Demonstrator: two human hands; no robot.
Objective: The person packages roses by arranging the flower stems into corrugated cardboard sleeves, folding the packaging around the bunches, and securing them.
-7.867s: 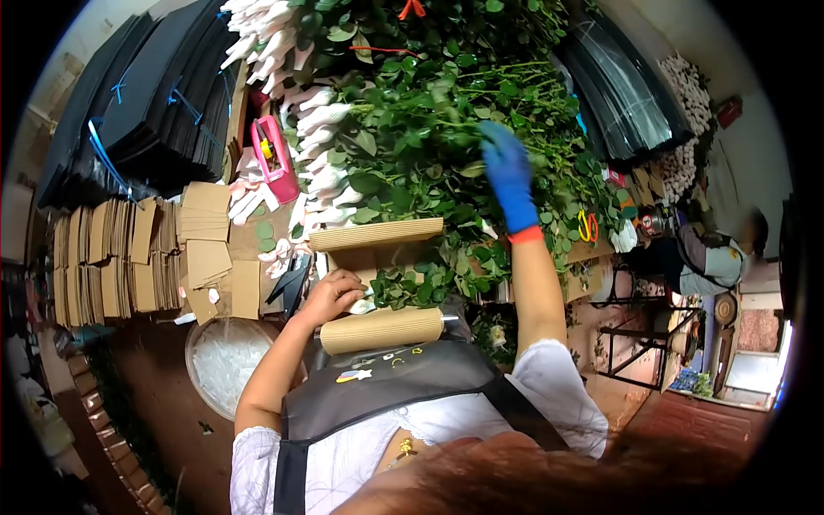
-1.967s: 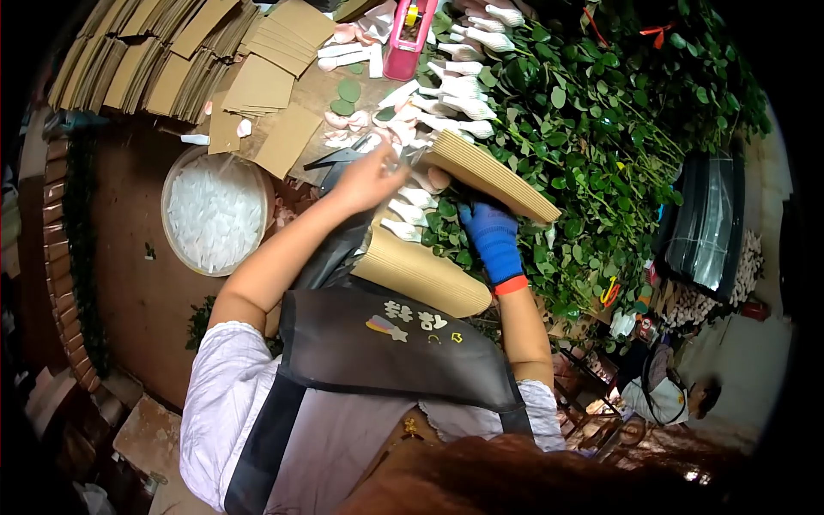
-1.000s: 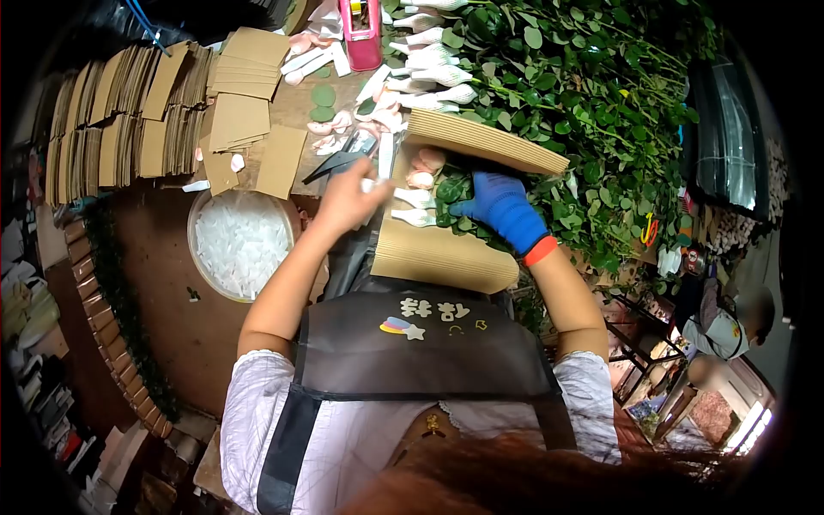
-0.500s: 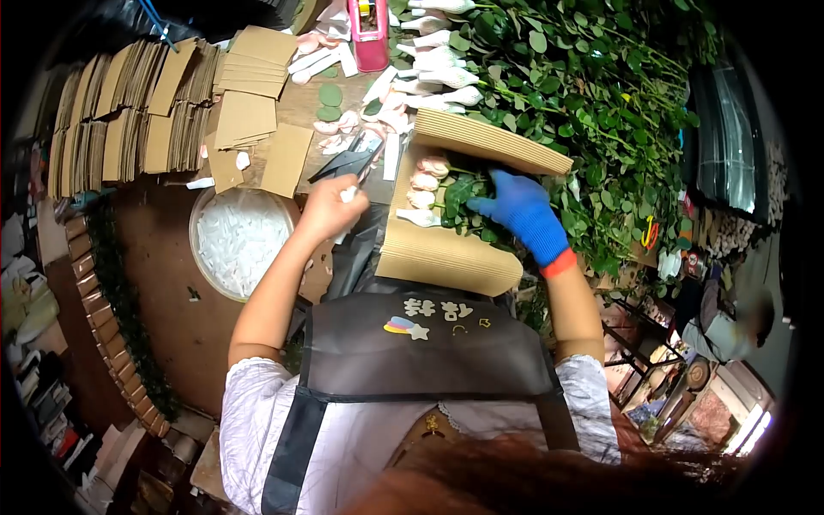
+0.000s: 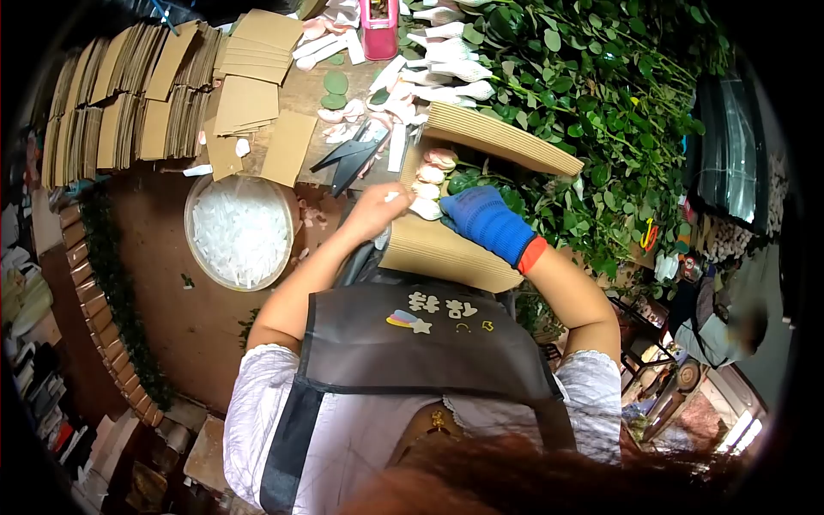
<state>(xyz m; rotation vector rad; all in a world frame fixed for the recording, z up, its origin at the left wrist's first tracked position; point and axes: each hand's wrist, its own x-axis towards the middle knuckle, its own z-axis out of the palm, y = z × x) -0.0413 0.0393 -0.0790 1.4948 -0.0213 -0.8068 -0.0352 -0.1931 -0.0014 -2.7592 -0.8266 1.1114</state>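
A sheet of corrugated cardboard [image 5: 446,257] lies folded open before me, with pale pink roses [image 5: 430,174] in a column on it. The nearest rose bud [image 5: 425,209] is white, at the end of that column. My left hand [image 5: 378,213], bare, is closed at the tip of this bud, with a small white bit showing at its fingers. In a blue glove, my right hand [image 5: 487,221] has its fingers closed at the bud's stem side; the stem is hidden under the glove. Black scissors [image 5: 352,159] lie on the table beyond my left hand.
A round tub [image 5: 240,233] of white sleeves stands at left. Cardboard pieces [image 5: 257,51] are stacked beyond it. White-netted roses [image 5: 459,70] with long leafy stems [image 5: 592,103] cover the far right. A pink holder [image 5: 379,34] stands at the back, among loose petals.
My left hand has moved right, from beside the scissors to the nearest bud. My right hand has come left and down from the leaves to the same bud. The view has shifted slightly.
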